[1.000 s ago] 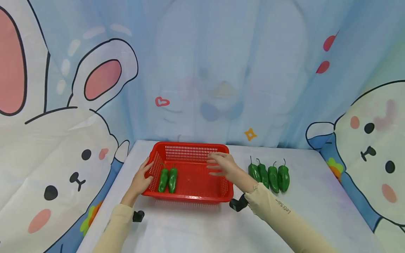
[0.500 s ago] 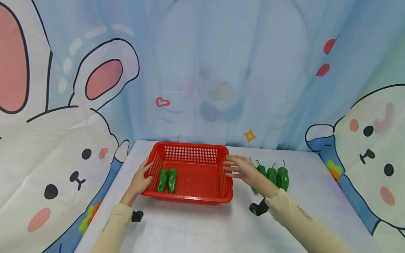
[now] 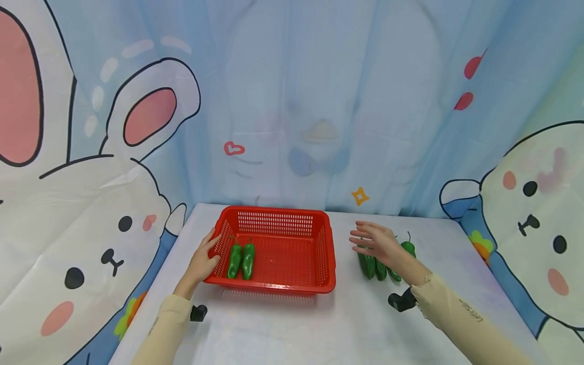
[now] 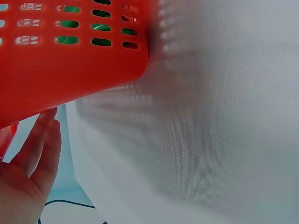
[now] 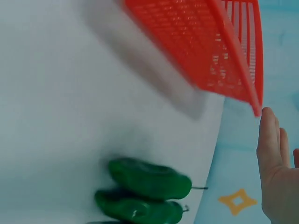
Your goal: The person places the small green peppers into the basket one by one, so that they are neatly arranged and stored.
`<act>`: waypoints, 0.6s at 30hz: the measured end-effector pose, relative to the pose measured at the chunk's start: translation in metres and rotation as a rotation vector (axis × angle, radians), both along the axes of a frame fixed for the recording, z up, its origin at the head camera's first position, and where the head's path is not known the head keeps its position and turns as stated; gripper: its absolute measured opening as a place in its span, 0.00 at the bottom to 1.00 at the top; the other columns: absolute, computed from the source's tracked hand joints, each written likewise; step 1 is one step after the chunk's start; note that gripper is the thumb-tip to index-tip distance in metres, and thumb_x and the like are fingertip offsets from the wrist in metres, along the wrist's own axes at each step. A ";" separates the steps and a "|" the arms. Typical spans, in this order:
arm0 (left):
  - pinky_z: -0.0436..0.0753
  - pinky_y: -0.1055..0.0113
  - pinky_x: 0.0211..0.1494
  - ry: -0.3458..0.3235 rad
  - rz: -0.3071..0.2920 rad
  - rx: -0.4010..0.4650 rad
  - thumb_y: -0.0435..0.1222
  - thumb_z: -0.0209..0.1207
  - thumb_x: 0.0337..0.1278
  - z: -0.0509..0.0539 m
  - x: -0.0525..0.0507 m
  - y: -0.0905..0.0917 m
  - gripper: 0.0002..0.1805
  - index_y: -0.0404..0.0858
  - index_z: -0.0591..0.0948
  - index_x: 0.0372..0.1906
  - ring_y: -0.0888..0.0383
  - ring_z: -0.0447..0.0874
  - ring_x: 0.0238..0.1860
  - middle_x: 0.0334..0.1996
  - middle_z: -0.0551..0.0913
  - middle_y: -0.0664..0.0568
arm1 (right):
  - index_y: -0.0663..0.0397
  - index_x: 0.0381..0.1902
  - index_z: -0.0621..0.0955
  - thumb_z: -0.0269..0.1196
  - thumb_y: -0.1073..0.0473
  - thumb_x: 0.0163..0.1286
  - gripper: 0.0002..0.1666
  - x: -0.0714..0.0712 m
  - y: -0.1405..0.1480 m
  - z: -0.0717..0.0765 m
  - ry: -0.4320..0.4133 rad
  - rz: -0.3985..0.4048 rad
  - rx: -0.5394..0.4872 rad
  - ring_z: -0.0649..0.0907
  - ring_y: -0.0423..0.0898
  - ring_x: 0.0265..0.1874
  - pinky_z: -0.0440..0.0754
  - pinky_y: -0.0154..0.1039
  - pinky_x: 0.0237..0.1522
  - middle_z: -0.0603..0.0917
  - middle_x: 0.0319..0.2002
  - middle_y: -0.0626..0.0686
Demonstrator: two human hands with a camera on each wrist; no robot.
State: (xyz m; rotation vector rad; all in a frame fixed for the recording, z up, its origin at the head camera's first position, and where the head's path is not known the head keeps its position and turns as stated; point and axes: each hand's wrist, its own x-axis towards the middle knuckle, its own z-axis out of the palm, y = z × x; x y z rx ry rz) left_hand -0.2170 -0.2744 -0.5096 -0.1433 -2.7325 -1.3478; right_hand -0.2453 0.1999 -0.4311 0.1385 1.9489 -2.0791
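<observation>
Currently, my left hand (image 3: pixel 202 259) touches the red plastic basket (image 3: pixel 285 256) at nine o'clock, fingers extended; two green peppers (image 3: pixel 248 261) lie inside. My right hand (image 3: pixel 379 244), unfurled, hovers near other peppers (image 3: pixel 367 266) at the basket's three o'clock.

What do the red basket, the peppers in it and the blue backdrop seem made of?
The red basket looks like shiny molded plastic: smooth rim, slotted walls. The green peppers look like real produce, glossy and stemmed, though imitations are possible. The blue backdrop is probably matte fabric, judging by its soft folds.
</observation>
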 end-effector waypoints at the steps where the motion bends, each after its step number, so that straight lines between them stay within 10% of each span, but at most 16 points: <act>1: 0.71 0.49 0.59 0.001 -0.002 0.000 0.23 0.50 0.57 0.000 0.000 0.000 0.36 0.33 0.62 0.74 0.43 0.48 0.76 0.79 0.47 0.46 | 0.63 0.76 0.57 0.54 0.55 0.76 0.37 0.000 0.006 0.000 -0.005 -0.009 -0.009 0.81 0.54 0.57 0.77 0.51 0.56 0.79 0.57 0.60; 18: 0.68 0.48 0.60 0.035 -0.014 0.008 0.22 0.51 0.56 -0.001 0.001 -0.001 0.36 0.31 0.63 0.73 0.42 0.47 0.76 0.78 0.48 0.44 | 0.57 0.79 0.43 0.53 0.51 0.76 0.45 -0.009 0.084 -0.003 -0.106 -0.148 -0.063 0.77 0.47 0.59 0.70 0.49 0.62 0.46 0.78 0.64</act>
